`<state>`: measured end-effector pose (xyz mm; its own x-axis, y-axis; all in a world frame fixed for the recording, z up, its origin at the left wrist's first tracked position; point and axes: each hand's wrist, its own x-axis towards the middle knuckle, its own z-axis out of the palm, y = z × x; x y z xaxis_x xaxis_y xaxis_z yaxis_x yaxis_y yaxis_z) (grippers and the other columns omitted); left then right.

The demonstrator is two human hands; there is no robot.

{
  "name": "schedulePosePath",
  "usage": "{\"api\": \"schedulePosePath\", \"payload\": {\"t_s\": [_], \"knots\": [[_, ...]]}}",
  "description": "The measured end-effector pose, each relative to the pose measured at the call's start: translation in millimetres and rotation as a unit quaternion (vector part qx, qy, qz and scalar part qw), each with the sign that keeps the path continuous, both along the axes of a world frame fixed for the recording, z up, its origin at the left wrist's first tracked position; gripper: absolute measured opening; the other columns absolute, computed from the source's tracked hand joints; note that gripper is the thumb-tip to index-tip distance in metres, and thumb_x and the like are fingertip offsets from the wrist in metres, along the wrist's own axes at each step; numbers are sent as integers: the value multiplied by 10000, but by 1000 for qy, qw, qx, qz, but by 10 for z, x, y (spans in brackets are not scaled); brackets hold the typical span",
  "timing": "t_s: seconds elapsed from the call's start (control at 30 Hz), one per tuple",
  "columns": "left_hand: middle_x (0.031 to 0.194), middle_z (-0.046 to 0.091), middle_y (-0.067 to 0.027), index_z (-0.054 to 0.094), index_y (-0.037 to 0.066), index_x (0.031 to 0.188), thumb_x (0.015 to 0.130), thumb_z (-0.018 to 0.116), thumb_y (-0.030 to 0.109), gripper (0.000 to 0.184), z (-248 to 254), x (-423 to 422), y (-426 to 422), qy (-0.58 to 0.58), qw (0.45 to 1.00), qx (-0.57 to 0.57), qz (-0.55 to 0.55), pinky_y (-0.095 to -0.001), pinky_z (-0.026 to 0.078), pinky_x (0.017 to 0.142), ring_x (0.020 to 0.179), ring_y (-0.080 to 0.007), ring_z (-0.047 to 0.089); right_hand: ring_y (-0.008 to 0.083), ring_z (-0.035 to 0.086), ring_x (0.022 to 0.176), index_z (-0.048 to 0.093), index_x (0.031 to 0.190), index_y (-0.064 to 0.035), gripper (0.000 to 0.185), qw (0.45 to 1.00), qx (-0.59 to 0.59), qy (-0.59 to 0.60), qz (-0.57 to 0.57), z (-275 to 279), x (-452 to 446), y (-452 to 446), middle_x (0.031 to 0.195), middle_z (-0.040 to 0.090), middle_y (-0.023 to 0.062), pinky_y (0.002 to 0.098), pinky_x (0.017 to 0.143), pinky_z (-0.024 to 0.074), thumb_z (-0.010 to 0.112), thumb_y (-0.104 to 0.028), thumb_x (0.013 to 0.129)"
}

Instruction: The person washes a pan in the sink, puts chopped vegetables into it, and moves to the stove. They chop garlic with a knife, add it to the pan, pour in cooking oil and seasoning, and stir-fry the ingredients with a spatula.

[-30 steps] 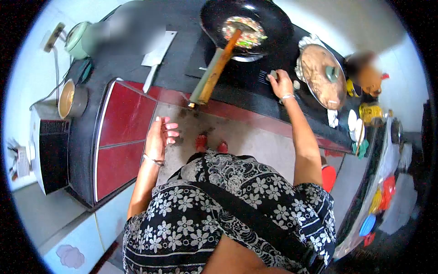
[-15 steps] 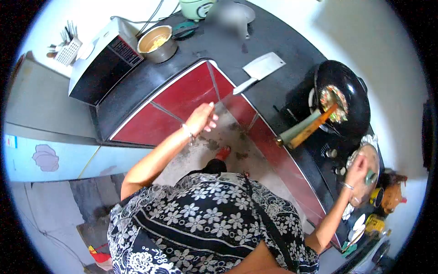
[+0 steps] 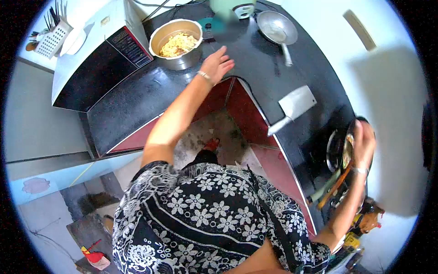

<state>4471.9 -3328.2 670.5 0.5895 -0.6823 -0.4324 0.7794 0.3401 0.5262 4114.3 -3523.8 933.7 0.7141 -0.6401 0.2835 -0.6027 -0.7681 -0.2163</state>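
Note:
My left hand (image 3: 217, 65) reaches over the counter, open and holding nothing, its fingers stretched out. Left of it stands a metal pot (image 3: 195, 26) with yellow pieces in liquid. My right hand (image 3: 363, 145) is over the black wok at the right; its fingertips are near the wok's far rim (image 3: 362, 119), and whether they grip anything is unclear. Chopped food (image 3: 348, 148) shows in the wok, partly hidden by the hand. A wooden handle (image 3: 334, 188) and a pale green handle (image 3: 323, 188) point out of the wok towards me.
A cleaver (image 3: 298, 103) lies on the black counter (image 3: 246, 59), its handle over the edge. A metal pan (image 3: 276, 27) stands at the back. A microwave (image 3: 105, 59) is at the left, with a utensil basket (image 3: 54, 41) behind. Bottles (image 3: 351, 242) crowd the right end.
My right hand has moved from the glass lid up to the wok. My left hand has risen from in front of the counter to beside the pot. The view has shifted left.

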Motion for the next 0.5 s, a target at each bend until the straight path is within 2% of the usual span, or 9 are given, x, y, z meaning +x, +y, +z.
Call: {"api": "schedulePosePath", "payload": {"t_s": [0.03,0.1,0.13,0.23,0.27,0.37,0.4,0.43,0.5], "knots": [[1404,161,-206,151,36,1372,818,613,349,786,36,69,-120,20,998,-48,21,-404,365,969,1201,-342,334,276,572,876,615,911,12,189,999,7,-1,33,-121,324,141,916,604,156,330,782,439,573,-161,845],[1419,126,-191,168,67,1367,797,648,299,781,107,-16,-320,47,988,-127,67,-408,364,962,1200,-333,320,302,546,1001,578,1049,-9,267,988,-7,-2,155,-377,777,291,1064,566,174,336,856,428,588,-148,822],[1392,188,-181,273,64,1312,787,663,262,683,223,-81,-405,63,981,-152,99,-412,357,962,1193,-330,322,317,517,1047,537,1112,-21,344,986,9,1,168,-502,994,362,1119,534,182,348,883,417,606,-151,801],[1401,191,-155,273,20,1310,799,646,268,680,311,-241,-673,87,967,-214,108,-409,341,960,1188,-295,340,343,449,1136,435,1236,-51,550,971,4,-3,238,-884,1619,337,1222,466,192,379,937,384,655,-165,744],[1362,247,-128,320,15,1268,822,619,243,583,389,-347,-741,101,965,-217,107,-394,368,931,1109,-267,409,342,432,1154,403,1259,-58,594,970,-7,15,242,-1005,1754,260,1241,449,193,384,947,376,660,-166,735],[1255,334,-123,377,23,1192,830,609,237,480,526,-699,-902,100,970,-213,54,-387,393,897,1021,-250,455,338,412,1176,328,1309,-81,705,967,-47,84,237,-1233,1909,38,1285,410,190,386,962,369,676,-156,700],[965,480,-97,497,61,984,825,617,228,260,502,-818,-963,133,974,-178,36,-380,427,873,928,-249,509,327,414,1175,340,1301,-80,709,964,-71,95,238,-1281,1902,-14,1284,410,181,396,936,388,677,-117,678],[948,484,-89,498,76,989,826,617,238,259,473,-962,-954,120,977,-178,0,-378,432,859,919,-236,504,326,440,1146,363,1263,-79,672,966,-52,140,213,-1276,1857,-10,1241,443,179,401,913,402,674,-120,668],[933,494,-73,502,96,980,821,624,237,245,482,-1306,-900,92,990,-103,-31,-382,415,876,903,-225,502,325,492,1087,410,1186,-77,598,961,-12,226,161,-1239,1737,4,1154,508,175,410,868,430,668,-126,649]]}}
